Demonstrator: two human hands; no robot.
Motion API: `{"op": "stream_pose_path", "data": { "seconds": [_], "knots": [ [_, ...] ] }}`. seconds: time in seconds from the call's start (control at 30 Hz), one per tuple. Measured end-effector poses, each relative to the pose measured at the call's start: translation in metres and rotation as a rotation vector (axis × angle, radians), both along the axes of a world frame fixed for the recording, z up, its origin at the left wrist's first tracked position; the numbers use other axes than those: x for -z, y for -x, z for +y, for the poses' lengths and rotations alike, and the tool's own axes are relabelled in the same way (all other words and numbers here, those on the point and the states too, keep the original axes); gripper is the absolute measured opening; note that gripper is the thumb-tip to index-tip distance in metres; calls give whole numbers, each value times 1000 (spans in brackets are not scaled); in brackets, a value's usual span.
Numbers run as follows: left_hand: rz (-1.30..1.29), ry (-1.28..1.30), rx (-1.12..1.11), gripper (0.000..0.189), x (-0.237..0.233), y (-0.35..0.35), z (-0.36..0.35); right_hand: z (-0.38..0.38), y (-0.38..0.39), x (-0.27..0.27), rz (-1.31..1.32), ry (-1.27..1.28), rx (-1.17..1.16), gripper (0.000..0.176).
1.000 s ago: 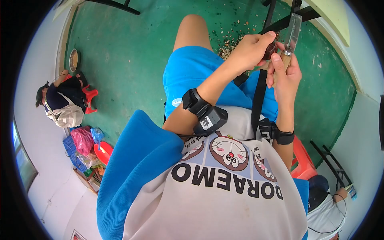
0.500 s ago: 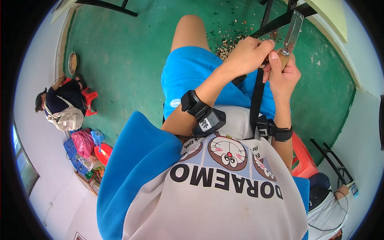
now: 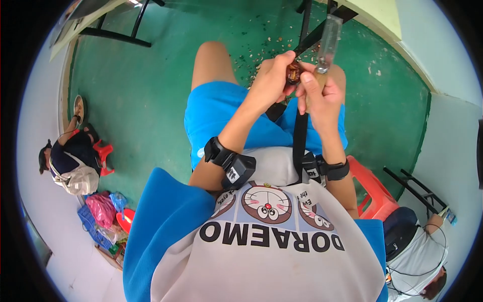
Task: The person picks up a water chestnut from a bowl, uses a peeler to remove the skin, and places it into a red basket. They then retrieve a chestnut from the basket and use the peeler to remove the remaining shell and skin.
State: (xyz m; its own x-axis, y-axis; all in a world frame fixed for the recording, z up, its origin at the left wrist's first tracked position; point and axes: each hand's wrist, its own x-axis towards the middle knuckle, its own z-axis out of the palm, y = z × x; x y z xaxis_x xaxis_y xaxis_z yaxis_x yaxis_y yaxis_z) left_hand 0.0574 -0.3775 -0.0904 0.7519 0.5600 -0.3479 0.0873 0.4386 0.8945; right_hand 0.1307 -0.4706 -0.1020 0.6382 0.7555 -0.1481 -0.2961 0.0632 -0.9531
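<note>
My left hand (image 3: 273, 75) is closed around a small, glossy dark-brown roundish piece (image 3: 293, 72) with lighter amber patches on its face. Just to its right, my right hand (image 3: 322, 98) grips the pale wooden handle of a knife (image 3: 329, 43), thumb along the handle near the metal collar. Its broad, flat blade points up and away from me. Both hands are close together above my lap, the brown piece beside the handle.
Pale and brown scraps (image 3: 256, 55) litter the green floor ahead. A black metal table leg (image 3: 322, 32) stands just beyond the knife. One person sits at left beside a bowl (image 3: 79, 106), another at lower right near a red stool (image 3: 372, 189). Plastic bags (image 3: 103, 209) lie at left.
The view has shifted, so hands and knife appear farther left and slightly lower. My left hand has turned, bringing the brown piece into clear sight. Both grips remain.
</note>
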Motion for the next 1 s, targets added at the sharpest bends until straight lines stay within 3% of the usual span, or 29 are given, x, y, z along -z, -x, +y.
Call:
{"op": "stream_pose_path", "data": {
  "seconds": [0.6,0.83,1.0],
  "knots": [
    [142,3,1,49,2,-4,5,0,1,2,-368,113,6,10],
    [132,114,123,48,6,-2,5,2,-5,2,-172,100,-16,3],
    [117,160,71,45,4,-5,4,7,-5,-4,-115,65,-22,2]
  ]
}}
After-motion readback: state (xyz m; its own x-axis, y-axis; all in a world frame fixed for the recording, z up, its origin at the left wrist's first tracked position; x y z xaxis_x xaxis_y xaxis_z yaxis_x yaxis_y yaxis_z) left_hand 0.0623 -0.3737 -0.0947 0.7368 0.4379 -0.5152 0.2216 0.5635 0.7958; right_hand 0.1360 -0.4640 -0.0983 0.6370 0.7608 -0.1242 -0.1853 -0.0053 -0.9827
